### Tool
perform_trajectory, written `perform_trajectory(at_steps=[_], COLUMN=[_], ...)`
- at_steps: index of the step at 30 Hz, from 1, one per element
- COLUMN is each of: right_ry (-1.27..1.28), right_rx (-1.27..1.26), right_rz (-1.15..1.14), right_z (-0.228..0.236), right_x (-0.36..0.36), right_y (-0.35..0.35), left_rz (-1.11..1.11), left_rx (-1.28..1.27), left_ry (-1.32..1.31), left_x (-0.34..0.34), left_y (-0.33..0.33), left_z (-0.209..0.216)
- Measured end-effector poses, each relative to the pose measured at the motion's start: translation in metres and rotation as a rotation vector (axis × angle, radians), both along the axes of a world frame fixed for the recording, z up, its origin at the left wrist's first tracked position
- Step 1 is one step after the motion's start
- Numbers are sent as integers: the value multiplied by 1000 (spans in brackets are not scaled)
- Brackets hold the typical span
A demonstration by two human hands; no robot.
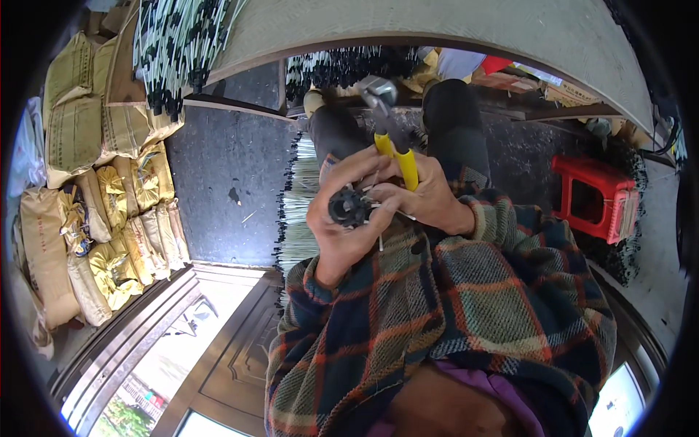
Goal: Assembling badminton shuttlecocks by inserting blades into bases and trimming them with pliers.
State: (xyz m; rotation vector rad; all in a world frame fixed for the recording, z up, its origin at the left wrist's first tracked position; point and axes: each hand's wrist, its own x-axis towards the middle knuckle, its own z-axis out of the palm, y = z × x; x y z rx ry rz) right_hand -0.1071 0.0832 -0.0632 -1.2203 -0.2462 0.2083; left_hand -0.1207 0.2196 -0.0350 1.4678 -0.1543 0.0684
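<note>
My left hand (335, 237) is closed around a round, dark cluster of black ends (349, 208). Some thin white sticks poke out beside it, and I cannot tell how they join. My right hand (440, 200) grips pliers with yellow handles (407, 171); their metal head points away from me and is blurred. Both hands meet in front of my plaid jacket, and the right fingertips touch the cluster's side. Just left of my lap lies a long pile of thin white rods with black ends (300, 207).
More black-and-white rods (182, 47) lie on the curved-looking table (437, 22) ahead. Tan sacks (76, 131) are stacked along the left. A red plastic stool (561, 197) stands at the right, with dark pieces near it. Behind me on the left is a brown door (229, 364).
</note>
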Motion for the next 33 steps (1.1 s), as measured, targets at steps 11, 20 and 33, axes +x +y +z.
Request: perform_trajectory(at_steps=[11, 20, 33], right_ry=[-890, -1054, -1100], right_rx=[-1187, -1411, -1357], right_rz=[32, 89, 183], right_z=[70, 91, 90], right_x=[11, 10, 12], right_y=[-70, -77, -62], left_rz=[-13, -111, 137], left_rx=[75, 74, 162], left_ry=[-209, -182, -170], left_x=[4, -1, -6], left_y=[16, 14, 18], left_z=[-5, -11, -10])
